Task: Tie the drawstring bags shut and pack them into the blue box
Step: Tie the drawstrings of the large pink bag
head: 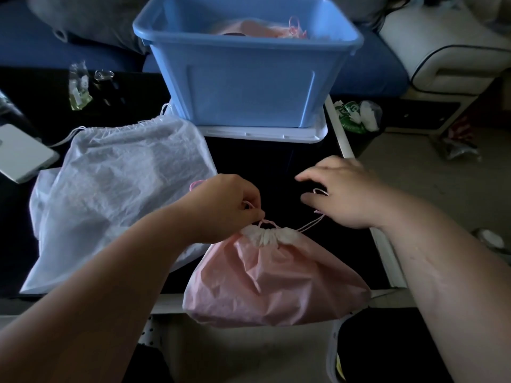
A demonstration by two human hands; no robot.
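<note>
A pink drawstring bag point(276, 280) lies at the near edge of the dark table, its white neck point(266, 235) gathered tight. My left hand point(221, 207) pinches the pink cord just left of the neck. My right hand point(340, 192) holds the other cord, which runs taut from the neck up to it, with a loop showing by the fingers. A white drawstring bag point(116, 183) lies flat to the left, partly under my left forearm. The blue box point(249, 62) stands at the back and holds pink bags point(265, 30).
The box stands on a white lid point(265, 134). A grey device point(19, 153) lies at the left edge, and small packets and a dark object point(80, 87) lie behind the white bag. Crumpled rubbish point(356, 117) sits right of the table, over beige floor.
</note>
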